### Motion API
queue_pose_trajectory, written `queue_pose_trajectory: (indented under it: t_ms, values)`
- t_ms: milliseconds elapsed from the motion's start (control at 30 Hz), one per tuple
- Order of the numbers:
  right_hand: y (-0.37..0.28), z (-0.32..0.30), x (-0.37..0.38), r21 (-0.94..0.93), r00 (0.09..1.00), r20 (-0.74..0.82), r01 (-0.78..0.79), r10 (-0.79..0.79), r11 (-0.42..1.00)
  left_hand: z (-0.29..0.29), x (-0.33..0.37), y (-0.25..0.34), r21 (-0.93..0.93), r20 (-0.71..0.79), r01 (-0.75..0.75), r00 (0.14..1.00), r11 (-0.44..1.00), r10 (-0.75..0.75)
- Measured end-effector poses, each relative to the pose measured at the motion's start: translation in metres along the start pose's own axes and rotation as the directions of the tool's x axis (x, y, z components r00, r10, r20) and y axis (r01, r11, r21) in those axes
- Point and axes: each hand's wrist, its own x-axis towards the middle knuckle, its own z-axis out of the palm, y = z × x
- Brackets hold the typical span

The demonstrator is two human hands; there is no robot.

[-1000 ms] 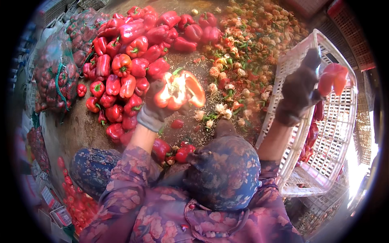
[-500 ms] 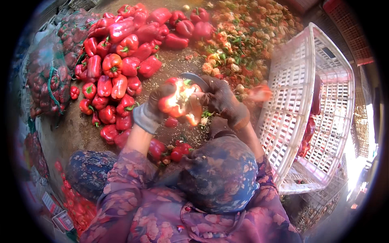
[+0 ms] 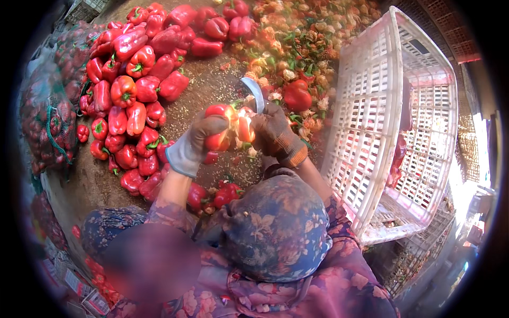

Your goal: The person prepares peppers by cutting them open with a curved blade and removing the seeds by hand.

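Note:
A cut-open red bell pepper (image 3: 216,141) is between my two gloved hands, its pale inside showing. My left hand (image 3: 193,143) is closed round its left side. On the right, my right hand (image 3: 278,135) grips a curved knife (image 3: 255,93), its blade pointing up and away past the fingers. The fingers of that hand also press on the pepper's right-hand piece (image 3: 245,129); whether the two pieces are still joined I cannot tell. The knife's handle is hidden in the glove.
Whole red peppers (image 3: 124,91) lie heaped at the left. Trimmed cores and stems (image 3: 318,40) spread at the far right, with a red pepper (image 3: 298,96) on them. A white plastic crate (image 3: 360,114) is tilted at my right. Filled net bags (image 3: 49,108) stand far left.
My hands have turned the pepper, and the knife blade now stands clear above it. A blurred red piece right of my hand is gone; a red pepper now lies on the trimmings. The view has shifted.

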Motion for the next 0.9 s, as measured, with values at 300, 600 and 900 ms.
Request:
queue_pose_trajectory:
  t_ms: [300, 600, 900]
  values:
    - [-0.035, -0.033, -0.028, 0.088, 0.913, -0.069, 0.406, -0.401, 0.91, -0.045, 0.018, -0.022, -0.121, -0.476, -0.244, 0.865, 0.962, 0.16]
    - [0.024, -0.126, 0.054, -0.799, 0.73, -0.597, -0.505, -0.334, 0.326, -0.011, 0.026, -0.03, -0.113, -0.274, -0.201, 0.948, 0.973, 0.164]
    - [-0.07, -0.046, -0.032, 0.35, 0.797, -0.144, 0.596, -0.587, 0.723, 0.003, 0.024, -0.021, -0.405, -0.144, -0.222, 0.973, 0.887, 0.178]
